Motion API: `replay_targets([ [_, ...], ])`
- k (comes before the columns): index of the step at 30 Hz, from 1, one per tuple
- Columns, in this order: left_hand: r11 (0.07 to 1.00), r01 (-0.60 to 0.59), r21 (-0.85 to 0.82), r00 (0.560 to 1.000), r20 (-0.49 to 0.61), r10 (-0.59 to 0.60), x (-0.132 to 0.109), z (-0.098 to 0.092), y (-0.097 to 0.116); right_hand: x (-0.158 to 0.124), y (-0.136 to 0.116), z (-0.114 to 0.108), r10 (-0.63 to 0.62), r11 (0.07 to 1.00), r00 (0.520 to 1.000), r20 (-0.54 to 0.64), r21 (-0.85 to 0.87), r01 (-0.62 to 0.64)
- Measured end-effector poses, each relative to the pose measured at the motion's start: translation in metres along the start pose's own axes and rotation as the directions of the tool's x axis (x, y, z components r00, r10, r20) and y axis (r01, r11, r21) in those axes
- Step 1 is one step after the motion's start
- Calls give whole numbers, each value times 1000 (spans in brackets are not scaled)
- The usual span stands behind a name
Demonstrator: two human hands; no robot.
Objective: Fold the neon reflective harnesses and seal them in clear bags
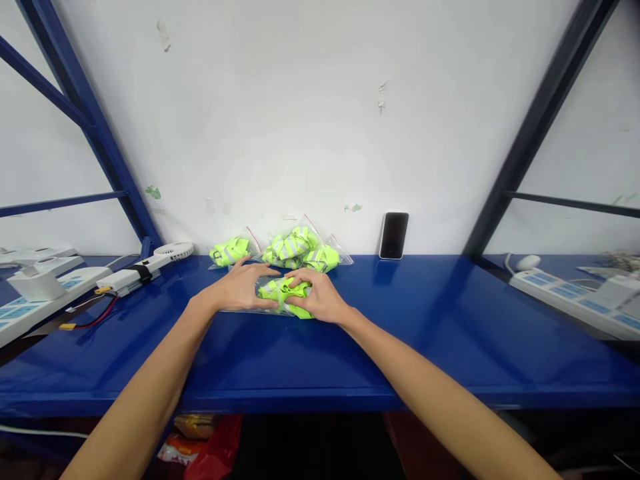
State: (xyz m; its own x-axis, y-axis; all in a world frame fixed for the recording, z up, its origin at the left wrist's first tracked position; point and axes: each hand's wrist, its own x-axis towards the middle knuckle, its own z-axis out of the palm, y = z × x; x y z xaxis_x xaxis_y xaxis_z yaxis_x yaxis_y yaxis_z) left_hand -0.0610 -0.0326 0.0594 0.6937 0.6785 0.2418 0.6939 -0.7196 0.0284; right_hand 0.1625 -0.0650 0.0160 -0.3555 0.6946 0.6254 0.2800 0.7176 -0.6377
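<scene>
A neon-yellow reflective strap bundle [278, 291] with grey stripes lies at the mouth of a clear plastic bag [257, 311], partly outside it, on the blue shelf. My left hand [246, 287] is curled around the bag, thumb and fingers pressing on its sides. On the right end of the bundle, my right hand [320, 297] pinches the fabric between thumb and fingers. Just behind both hands, several similar bundles rest in zip bags, among them a left bag [231, 251] and a middle bag [294, 245].
A black-faced phone-like device [394, 235] leans on the wall. Power strips [55, 293] with a plug, a small white fan [174, 249] and loose wires lie at left. Another power strip [575, 301] is at right. Blue uprights [95, 127] frame the shelf; bags sit below.
</scene>
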Motion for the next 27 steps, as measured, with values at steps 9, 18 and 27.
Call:
replay_targets([
  [9,998,-18,59,996,89,13,12,0,18,-1,1,3,-32,997,999,28,-76,34],
  [18,998,-47,31,999,4,46,16,3,31,-8,7,15,-103,975,991,-84,-205,84],
  [27,1000,1,-13,995,-102,-2,9,20,15,-5,-2,-10,-103,980,993,65,-166,113],
])
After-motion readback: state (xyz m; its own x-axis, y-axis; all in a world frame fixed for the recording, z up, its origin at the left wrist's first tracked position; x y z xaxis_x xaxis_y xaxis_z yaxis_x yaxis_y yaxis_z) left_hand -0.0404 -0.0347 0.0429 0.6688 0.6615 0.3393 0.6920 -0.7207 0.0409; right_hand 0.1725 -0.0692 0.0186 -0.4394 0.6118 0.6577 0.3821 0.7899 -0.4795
